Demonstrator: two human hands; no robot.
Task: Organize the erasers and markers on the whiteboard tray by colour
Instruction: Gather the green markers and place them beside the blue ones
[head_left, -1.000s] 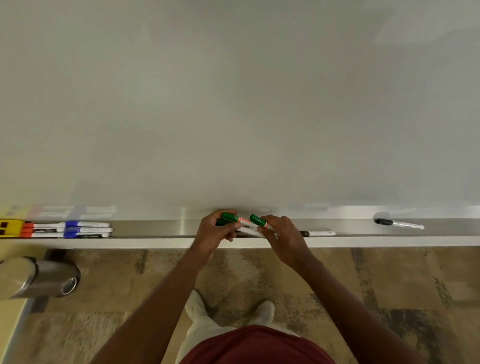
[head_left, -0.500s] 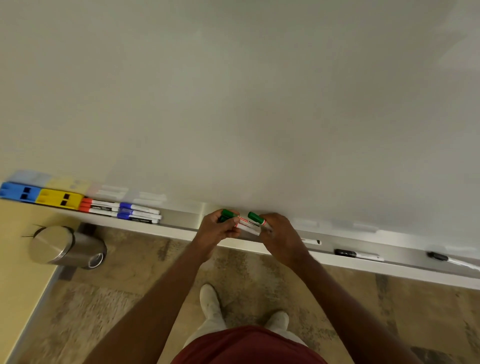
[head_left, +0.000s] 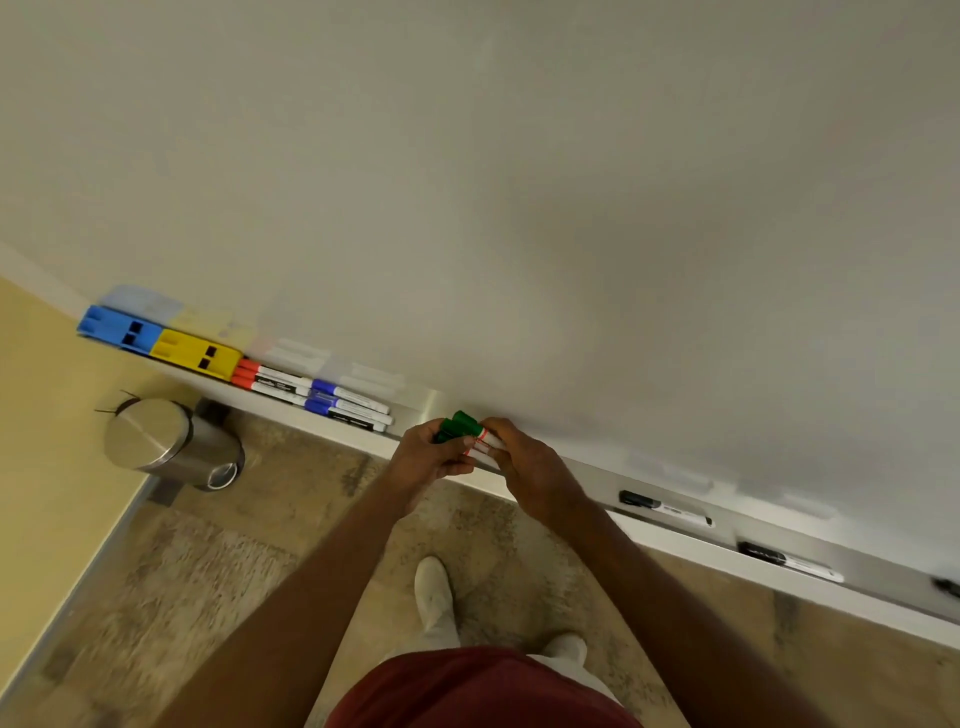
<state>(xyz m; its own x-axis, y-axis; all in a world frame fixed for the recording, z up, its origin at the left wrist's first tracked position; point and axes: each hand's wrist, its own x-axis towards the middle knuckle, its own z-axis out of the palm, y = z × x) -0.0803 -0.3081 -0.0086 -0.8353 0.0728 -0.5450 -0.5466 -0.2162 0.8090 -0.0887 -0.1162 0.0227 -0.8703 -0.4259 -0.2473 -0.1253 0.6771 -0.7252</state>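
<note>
A bundle of green-capped markers (head_left: 462, 428) is held just above the whiteboard tray (head_left: 415, 410), gripped from both sides by my left hand (head_left: 426, 454) and my right hand (head_left: 524, 462). Along the tray's left end lie a blue eraser (head_left: 117, 327), a yellow eraser (head_left: 195, 353), red-capped markers (head_left: 270, 382) and blue-capped markers (head_left: 348, 405), side by side. To the right lie three black-capped markers, one (head_left: 665, 506) near my right hand, another (head_left: 789, 561) further along, the last (head_left: 948, 587) cut off at the frame's edge.
A steel pedal bin (head_left: 171, 441) stands on the patterned carpet under the tray's left end, beside a yellow wall (head_left: 47, 415). The whiteboard (head_left: 519, 208) fills the upper view. My feet (head_left: 436, 592) are below the tray.
The view has swung left and tilted, bringing the erasers into sight. My hands have closed together, gathering the green markers into one bundle, and moved left along the tray.
</note>
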